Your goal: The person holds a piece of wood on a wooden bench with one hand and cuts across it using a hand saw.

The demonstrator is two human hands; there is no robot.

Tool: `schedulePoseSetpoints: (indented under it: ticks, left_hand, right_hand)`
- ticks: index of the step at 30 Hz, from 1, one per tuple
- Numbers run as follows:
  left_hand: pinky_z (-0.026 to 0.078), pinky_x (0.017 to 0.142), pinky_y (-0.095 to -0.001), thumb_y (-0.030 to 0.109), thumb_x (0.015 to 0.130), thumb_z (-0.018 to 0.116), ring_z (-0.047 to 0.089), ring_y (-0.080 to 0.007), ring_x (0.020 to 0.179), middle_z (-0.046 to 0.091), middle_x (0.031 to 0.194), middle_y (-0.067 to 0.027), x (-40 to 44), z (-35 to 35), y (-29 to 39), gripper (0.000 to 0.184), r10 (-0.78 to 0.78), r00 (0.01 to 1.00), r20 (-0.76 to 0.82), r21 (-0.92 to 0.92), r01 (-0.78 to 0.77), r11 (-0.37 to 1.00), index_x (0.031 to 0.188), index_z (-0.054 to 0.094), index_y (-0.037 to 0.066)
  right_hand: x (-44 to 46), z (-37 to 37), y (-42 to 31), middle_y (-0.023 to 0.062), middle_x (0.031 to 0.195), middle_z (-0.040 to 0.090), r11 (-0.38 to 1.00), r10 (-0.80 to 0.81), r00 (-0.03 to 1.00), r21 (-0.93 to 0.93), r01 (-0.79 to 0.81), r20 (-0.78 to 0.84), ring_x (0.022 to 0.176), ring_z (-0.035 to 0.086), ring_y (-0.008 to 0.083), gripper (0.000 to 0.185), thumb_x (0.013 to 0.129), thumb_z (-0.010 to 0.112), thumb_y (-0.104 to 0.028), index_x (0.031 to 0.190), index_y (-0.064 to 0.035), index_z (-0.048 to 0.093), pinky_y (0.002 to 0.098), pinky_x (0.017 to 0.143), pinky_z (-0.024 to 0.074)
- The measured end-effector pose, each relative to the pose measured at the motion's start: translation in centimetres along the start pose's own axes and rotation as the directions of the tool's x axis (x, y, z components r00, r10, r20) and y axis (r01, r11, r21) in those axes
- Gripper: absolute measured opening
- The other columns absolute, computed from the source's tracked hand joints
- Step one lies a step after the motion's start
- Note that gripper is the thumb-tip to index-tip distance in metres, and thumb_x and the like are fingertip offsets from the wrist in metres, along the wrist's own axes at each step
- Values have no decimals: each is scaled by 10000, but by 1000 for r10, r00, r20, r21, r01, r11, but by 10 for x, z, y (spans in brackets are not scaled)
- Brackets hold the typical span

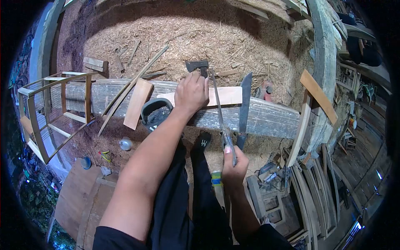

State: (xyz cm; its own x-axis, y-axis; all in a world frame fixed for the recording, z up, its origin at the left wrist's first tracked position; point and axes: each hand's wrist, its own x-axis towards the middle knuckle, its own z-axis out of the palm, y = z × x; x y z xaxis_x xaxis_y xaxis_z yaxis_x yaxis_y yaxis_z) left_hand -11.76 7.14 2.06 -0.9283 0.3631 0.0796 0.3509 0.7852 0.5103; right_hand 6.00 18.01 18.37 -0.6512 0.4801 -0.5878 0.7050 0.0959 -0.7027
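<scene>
A pale wooden board (227, 96) lies across the weathered bench beam (273, 118). My left hand (191, 95) is closed over this board, its fingers curled at the far edge. In my right hand (234, 166) is the grip of a long narrow blade (218, 100), seen nearly edge-on. That blade points away from me and crosses over the board; whether it touches the wood I cannot tell. Just right of it, a machete (245, 100) rests on the beam against the board's end. Beyond my left fingers lies a dark axe head (196, 66), partly hidden.
A slatted wooden frame (88, 98) stands at the left end of the beam. Nearby lie a short plank (138, 102), long thin sticks (135, 79) and a dark looped object (156, 110). Curved wood pieces (318, 96) lean at right; wood shavings (175, 41) cover the ground.
</scene>
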Motion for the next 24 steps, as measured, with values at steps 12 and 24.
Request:
schedulePoseSetpoints:
  ticks: [12, 24]
  left_hand:
    - [517, 764, -469, 193, 963, 614, 651, -326, 831, 654, 844, -132, 2, -1, 3, 236, -57, 998, 25, 37, 56, 998, 775, 653, 55]
    - [521, 753, -459, 202, 970, 612, 649, -331, 828, 643, 821, -138, 0, 1, 0, 254, -16, 999, 31, 43, 14, 999, 761, 638, 61]
  right_hand:
    - [-4, -1, -15, -37, 626, 417, 995, 20, 999, -102, -16, 36, 603, 375, 45, 318, 1043, 567, -138, 744, -45, 511, 295, 533, 300]
    - [15, 14, 37, -48, 612, 410, 987, -162, 987, 8, 162, 15, 570, 376, 42, 351, 1030, 558, -168, 714, -45, 470, 282, 509, 273]
